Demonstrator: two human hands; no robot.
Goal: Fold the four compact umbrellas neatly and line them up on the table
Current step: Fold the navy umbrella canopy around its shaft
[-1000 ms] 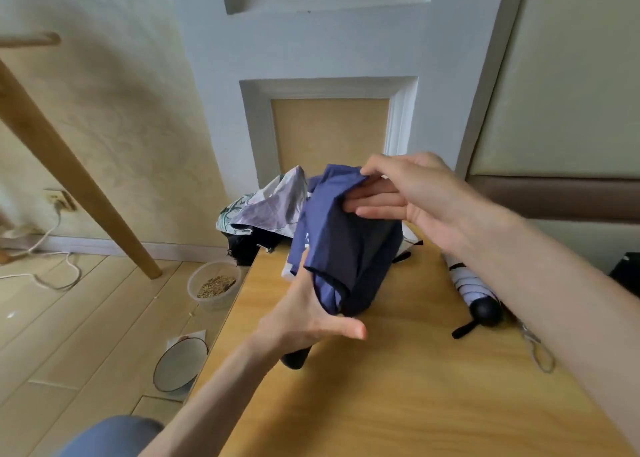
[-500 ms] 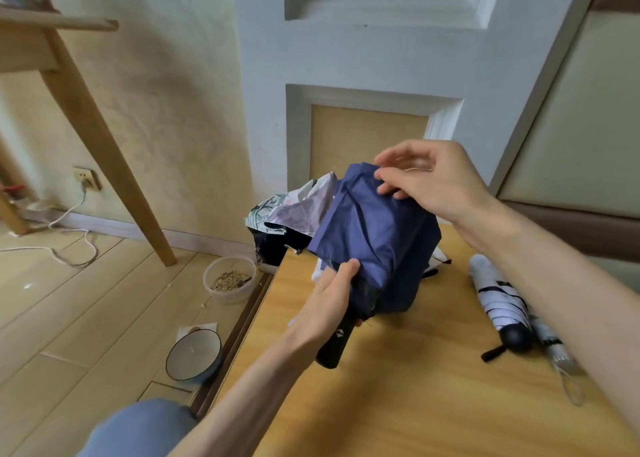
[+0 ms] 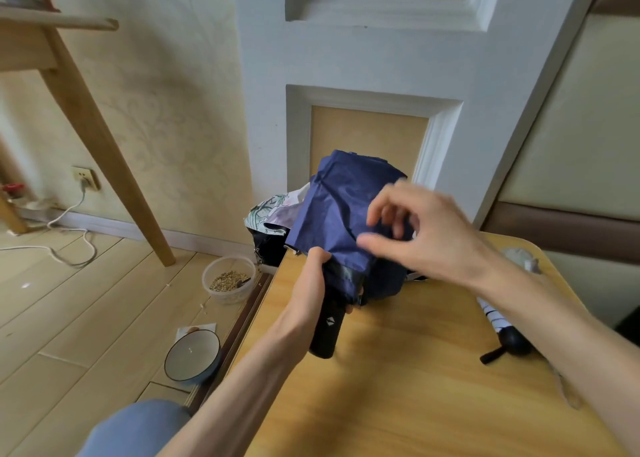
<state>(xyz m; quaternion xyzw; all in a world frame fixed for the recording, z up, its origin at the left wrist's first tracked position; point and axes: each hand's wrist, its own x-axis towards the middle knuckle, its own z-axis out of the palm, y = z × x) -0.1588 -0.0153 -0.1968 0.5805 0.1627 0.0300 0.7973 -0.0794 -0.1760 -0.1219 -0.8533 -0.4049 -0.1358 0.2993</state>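
A navy compact umbrella (image 3: pixel 339 207) is held up over the far left corner of the wooden table (image 3: pixel 398 397), its cloth loose and crumpled. My left hand (image 3: pixel 311 280) grips it where the cloth meets the black handle (image 3: pixel 327 332). My right hand (image 3: pixel 415 231) lies on the cloth, thumb and curled fingers pinching a fold; it is blurred. A folded white umbrella with dark stripes (image 3: pixel 495 318) lies at the right, partly hidden by my right arm. Behind the navy one sits a pale floral umbrella (image 3: pixel 273 210) over a black one (image 3: pixel 268 248).
On the floor left of the table stand a plastic tub of seeds (image 3: pixel 228 280) and a dark-rimmed bowl (image 3: pixel 192 354). A slanted wooden leg (image 3: pixel 104 145) and a white cable (image 3: pixel 69 248) are further left. A small grey crumpled object (image 3: pixel 519 257) lies at the table's far right corner.
My left hand has slid down to the base of the navy cloth near the handle. My right hand has come down from the top edge to the middle of the cloth.
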